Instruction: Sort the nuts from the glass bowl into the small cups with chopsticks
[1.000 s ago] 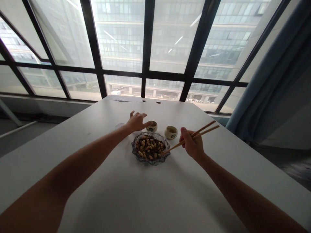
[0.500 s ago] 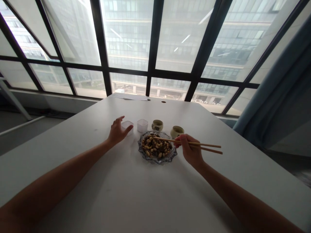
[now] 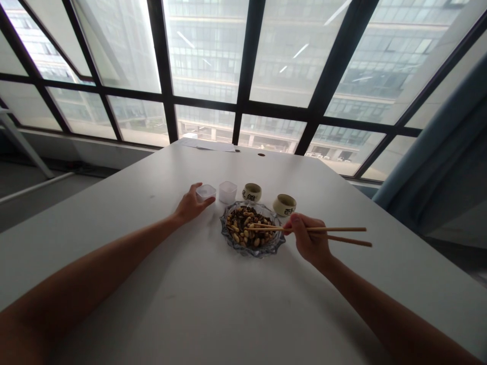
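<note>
A glass dish [image 3: 279, 244] with a scalloped rim holds a mix of peanuts and dark beans [image 3: 247, 230] on the white table [image 3: 228, 304]. My right hand [image 3: 309, 239] grips a pair of wooden chopsticks [image 3: 335, 233], their tips lying over the mix. My left hand [image 3: 191, 205] curls around a small clear plastic cup [image 3: 206, 191] left of the dish. A second clear plastic cup [image 3: 228, 191] stands beside it. Two cream ceramic cups, one [image 3: 251, 192] behind the dish and one [image 3: 285, 204] to its right, complete the row.
The table's far edge meets a tall window wall with dark frames [image 3: 243, 109]. A sheet of paper [image 3: 207, 146] lies at the far edge. A blue curtain [image 3: 445, 152] hangs at the right. Bare tabletop stretches in front of the dish.
My left hand drew back from the ceramic cup to the leftmost plastic cup and closed on it. My right hand swung the chopsticks level, tips over the dish.
</note>
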Available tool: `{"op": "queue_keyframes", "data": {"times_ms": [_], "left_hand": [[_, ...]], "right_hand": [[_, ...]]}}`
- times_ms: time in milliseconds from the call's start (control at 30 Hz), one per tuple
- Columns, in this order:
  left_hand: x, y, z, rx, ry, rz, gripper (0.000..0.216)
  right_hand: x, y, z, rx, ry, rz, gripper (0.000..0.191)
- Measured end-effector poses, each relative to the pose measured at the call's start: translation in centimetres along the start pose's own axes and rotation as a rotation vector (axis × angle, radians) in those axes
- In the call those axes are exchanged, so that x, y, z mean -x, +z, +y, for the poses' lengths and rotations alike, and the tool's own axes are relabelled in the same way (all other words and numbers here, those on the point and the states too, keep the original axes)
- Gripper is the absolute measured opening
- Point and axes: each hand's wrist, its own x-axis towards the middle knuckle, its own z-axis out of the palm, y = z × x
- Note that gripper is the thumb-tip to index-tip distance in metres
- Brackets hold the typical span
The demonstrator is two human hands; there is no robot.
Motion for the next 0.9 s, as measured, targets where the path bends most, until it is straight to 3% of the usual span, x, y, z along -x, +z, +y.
{"op": "queue_keyframes", "data": {"times_ms": [200,467,667,900], "left_hand": [[0.1,-0.1,0.4,-0.029,0.009,0.002,0.085],[0.2,-0.2,0.6,-0.029,0.012,0.001,0.084],[0.2,-0.2,0.5,-0.010,0.026,-0.003,0.084],[0.1,0.1,0.0,0.049,0.102,0.012,0.081]], "right_hand": [[-0.3,-0.3,-0.6,0.035,-0.090,-0.072,0.050],[-0.3,-0.4,-0.7,-0.034,0.044,-0.066,0.055],[-0.5,0.1,-0.3,-0.153,0.229,0.170,0.058],[-0.2,1.3,5.3,-0.496,0.624,0.381,0.054]]}}
